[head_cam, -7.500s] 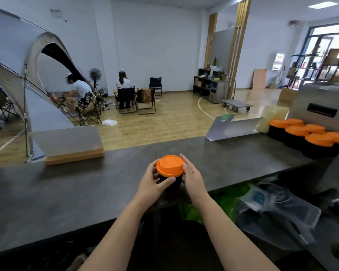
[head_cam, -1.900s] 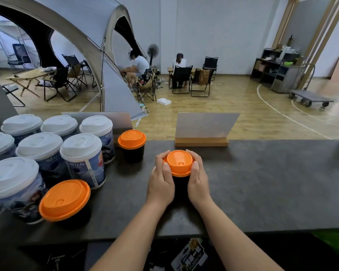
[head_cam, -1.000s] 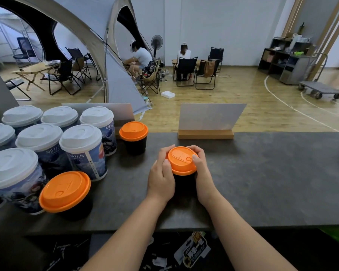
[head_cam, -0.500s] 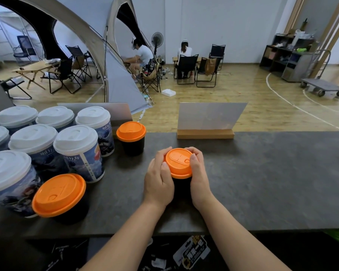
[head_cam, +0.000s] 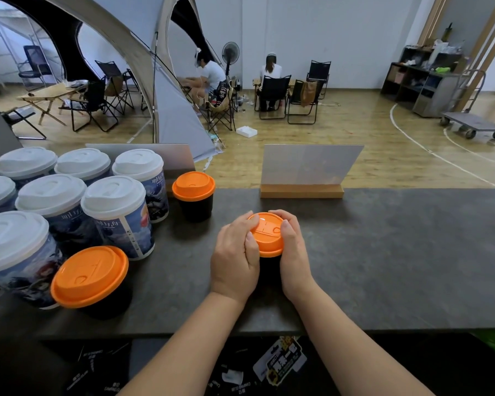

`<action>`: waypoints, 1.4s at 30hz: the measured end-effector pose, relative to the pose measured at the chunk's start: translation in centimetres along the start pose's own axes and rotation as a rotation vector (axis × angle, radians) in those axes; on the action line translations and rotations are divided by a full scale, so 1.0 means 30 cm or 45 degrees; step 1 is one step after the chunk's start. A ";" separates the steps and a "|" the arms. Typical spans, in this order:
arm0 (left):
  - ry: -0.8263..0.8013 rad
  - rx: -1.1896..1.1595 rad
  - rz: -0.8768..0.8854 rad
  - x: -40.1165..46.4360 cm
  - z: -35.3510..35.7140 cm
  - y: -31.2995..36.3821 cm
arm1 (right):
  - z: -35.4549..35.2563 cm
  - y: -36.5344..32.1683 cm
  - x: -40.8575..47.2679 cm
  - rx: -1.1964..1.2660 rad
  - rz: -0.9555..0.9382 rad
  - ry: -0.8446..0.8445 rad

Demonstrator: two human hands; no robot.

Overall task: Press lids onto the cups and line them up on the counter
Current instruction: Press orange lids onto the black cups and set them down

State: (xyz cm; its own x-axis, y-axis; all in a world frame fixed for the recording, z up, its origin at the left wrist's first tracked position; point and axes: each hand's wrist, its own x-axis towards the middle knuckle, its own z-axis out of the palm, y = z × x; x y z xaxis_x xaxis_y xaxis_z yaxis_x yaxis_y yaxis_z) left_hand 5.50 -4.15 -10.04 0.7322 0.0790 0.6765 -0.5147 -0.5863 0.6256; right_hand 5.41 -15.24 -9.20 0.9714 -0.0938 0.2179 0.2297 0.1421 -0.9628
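Gripping orange lid (head_cam: 265, 233) on black cup (head_cam: 269, 271): left hand (head_cam: 235, 258), right hand (head_cam: 293, 252); tall cups' (head_cam: 117, 215) print unreadable.

A drinks-service worktop (head_cam: 397, 252) inside a large indoor hall, set up like a camping-themed café or event stand. The dark stone-look worktop fills the lower half of the frame. At left stand printed takeaway cups with white lids (head_cam: 117, 212), and short black cups with orange lids (head_cam: 193, 195). A blank sign in a wooden base (head_cam: 303, 172) stands at the far edge. Beyond it, a wooden sports floor with painted court lines (head_cam: 412, 138). Upper left, a grey tent arch (head_cam: 143, 61) over folding camp chairs (head_cam: 272, 95), where two people sit. Upper right, shelving (head_cam: 417, 78) and a flat trolley (head_cam: 475, 125).
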 end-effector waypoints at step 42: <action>-0.276 -0.250 -0.291 0.024 -0.012 -0.018 | 0.015 0.052 0.010 -0.258 -0.188 0.131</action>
State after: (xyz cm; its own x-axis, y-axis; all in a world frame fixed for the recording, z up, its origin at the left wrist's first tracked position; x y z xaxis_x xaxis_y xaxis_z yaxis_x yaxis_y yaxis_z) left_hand 6.14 -3.49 -9.77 0.9049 0.0050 0.4256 -0.3871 -0.4060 0.8278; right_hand 6.07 -14.60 -10.56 0.9146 -0.2001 0.3513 0.3422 -0.0799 -0.9362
